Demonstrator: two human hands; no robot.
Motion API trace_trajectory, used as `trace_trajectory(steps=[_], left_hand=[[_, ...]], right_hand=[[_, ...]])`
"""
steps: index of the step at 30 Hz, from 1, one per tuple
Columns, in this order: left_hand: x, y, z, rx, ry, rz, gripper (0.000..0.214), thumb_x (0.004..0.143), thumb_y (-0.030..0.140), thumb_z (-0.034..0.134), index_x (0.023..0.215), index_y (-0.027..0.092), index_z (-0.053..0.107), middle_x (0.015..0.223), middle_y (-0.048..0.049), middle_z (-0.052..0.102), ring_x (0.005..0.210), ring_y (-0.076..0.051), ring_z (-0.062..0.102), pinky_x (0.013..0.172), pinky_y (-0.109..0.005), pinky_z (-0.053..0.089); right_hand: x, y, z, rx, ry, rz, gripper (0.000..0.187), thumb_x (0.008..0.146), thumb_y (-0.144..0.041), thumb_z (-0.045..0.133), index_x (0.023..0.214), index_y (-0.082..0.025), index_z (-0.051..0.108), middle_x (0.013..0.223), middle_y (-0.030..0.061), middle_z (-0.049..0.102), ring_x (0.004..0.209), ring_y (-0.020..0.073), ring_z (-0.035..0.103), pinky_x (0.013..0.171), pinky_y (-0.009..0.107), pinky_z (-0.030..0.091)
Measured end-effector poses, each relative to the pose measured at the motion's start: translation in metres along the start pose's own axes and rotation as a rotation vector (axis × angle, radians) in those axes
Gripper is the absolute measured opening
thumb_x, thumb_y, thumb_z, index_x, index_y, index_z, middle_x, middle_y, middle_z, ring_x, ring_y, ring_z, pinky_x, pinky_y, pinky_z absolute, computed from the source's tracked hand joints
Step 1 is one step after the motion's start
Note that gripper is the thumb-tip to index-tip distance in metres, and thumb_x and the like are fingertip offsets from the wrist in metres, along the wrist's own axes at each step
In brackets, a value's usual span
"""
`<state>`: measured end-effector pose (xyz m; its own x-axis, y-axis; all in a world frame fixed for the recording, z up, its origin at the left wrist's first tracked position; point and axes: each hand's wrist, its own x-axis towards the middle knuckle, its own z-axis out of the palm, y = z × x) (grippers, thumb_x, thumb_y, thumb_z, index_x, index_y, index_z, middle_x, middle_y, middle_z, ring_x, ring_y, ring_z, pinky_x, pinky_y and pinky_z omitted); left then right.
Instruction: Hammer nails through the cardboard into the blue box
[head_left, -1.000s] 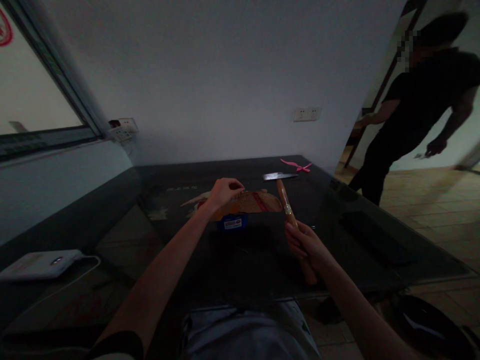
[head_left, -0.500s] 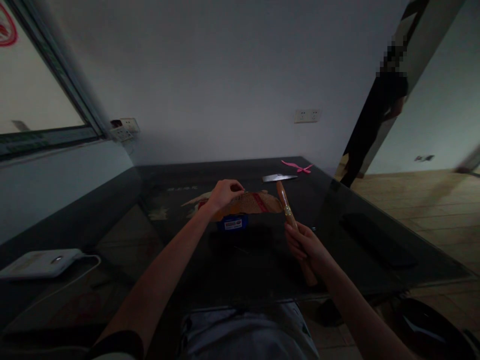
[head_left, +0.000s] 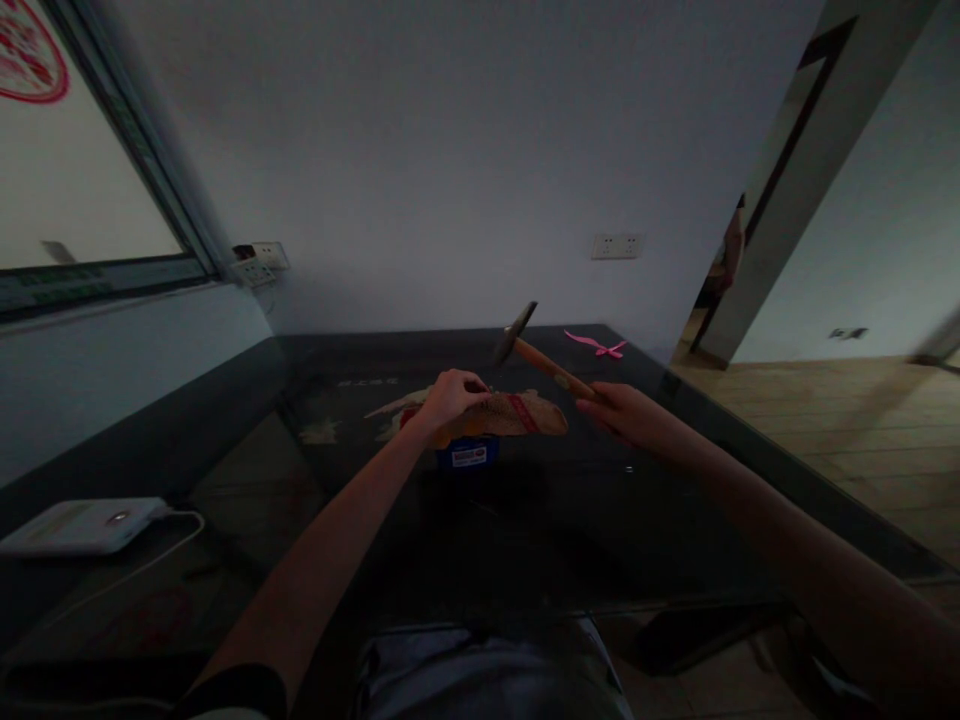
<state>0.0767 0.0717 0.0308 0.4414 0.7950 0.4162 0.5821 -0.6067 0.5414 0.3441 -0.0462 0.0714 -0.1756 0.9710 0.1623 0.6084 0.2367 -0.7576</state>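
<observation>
My left hand (head_left: 450, 395) is closed in a pinch at the top left edge of a brown textured piece (head_left: 517, 413) with a red stripe, which lies over a small blue box (head_left: 466, 455) on the dark glass table (head_left: 525, 520). What the pinch holds is too small to make out. My right hand (head_left: 626, 412) grips the wooden handle of a hammer (head_left: 536, 352), raised in the air with its metal head up and to the left, above the brown piece.
A pink ribbon (head_left: 598, 345) lies at the table's far right corner. A white device (head_left: 79, 525) with a cable sits at the left. Wall sockets (head_left: 616, 245) are on the back wall. Part of a person (head_left: 729, 245) shows in the doorway at right.
My right hand has lifted the hammer off the table and swung its head up and left over the brown piece. The person in black has walked out through the doorway.
</observation>
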Motion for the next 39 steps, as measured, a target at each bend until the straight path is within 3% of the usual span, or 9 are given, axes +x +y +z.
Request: trace_trajectory(steps=[5,9,13,18,21,30,39], left_hand=[[0.003,-0.003,0.004,-0.041,-0.005,-0.07,0.016,0.068,0.027,0.065,0.074,0.015,0.072,0.072,-0.0045,0.071,0.07,-0.017,0.064,0.063,-0.025,0.045],[0.004,-0.002,0.006,-0.075,-0.014,-0.112,0.02,0.066,0.028,0.067,0.077,0.012,0.072,0.073,-0.0056,0.071,0.07,-0.019,0.064,0.06,-0.025,0.044],[0.002,-0.001,0.006,-0.058,-0.008,-0.11,0.018,0.066,0.028,0.067,0.074,0.013,0.072,0.07,-0.0052,0.071,0.066,-0.017,0.063,0.059,-0.025,0.044],[0.001,-0.005,0.006,-0.035,-0.008,-0.094,0.02,0.065,0.03,0.067,0.075,0.013,0.072,0.069,-0.0043,0.07,0.067,-0.017,0.063,0.058,-0.024,0.043],[0.002,-0.008,0.007,-0.052,-0.017,-0.072,0.019,0.066,0.029,0.066,0.076,0.013,0.073,0.072,-0.005,0.071,0.067,-0.017,0.063,0.061,-0.024,0.044],[0.004,-0.009,0.009,-0.042,-0.025,-0.096,0.022,0.065,0.03,0.066,0.076,0.012,0.072,0.073,-0.0059,0.07,0.07,-0.018,0.063,0.061,-0.024,0.043],[0.003,-0.008,0.007,-0.058,-0.035,-0.086,0.021,0.064,0.028,0.067,0.077,0.013,0.072,0.074,-0.0056,0.07,0.067,-0.017,0.063,0.059,-0.025,0.043]], right_hand=[[0.018,-0.019,-0.013,-0.296,-0.089,-0.121,0.023,0.079,-0.03,0.056,0.06,-0.02,0.047,0.047,-0.0023,0.045,0.042,0.0085,0.04,0.04,0.024,0.025],[0.022,-0.026,-0.016,-0.409,-0.114,-0.166,0.021,0.078,-0.029,0.058,0.06,-0.02,0.05,0.05,-0.0012,0.046,0.045,0.0093,0.041,0.043,0.025,0.025],[0.021,-0.023,-0.013,-0.405,-0.081,-0.128,0.023,0.079,-0.031,0.056,0.06,-0.02,0.049,0.052,-0.0004,0.047,0.045,0.0098,0.041,0.043,0.026,0.025],[0.017,-0.015,-0.01,-0.294,-0.155,-0.104,0.025,0.078,-0.032,0.058,0.058,-0.021,0.048,0.046,-0.002,0.044,0.042,0.0092,0.039,0.041,0.025,0.024],[0.017,-0.015,-0.01,-0.271,-0.115,-0.112,0.023,0.079,-0.034,0.057,0.061,-0.021,0.049,0.047,-0.0023,0.045,0.041,0.0089,0.038,0.041,0.025,0.023],[0.02,-0.009,-0.01,-0.447,-0.092,-0.186,0.024,0.08,-0.034,0.054,0.061,-0.021,0.047,0.054,0.0002,0.048,0.048,0.0112,0.044,0.046,0.026,0.028],[0.016,-0.014,-0.006,-0.523,-0.121,-0.138,0.021,0.082,-0.031,0.051,0.064,-0.02,0.046,0.059,0.0017,0.05,0.052,0.0125,0.046,0.049,0.027,0.03]])
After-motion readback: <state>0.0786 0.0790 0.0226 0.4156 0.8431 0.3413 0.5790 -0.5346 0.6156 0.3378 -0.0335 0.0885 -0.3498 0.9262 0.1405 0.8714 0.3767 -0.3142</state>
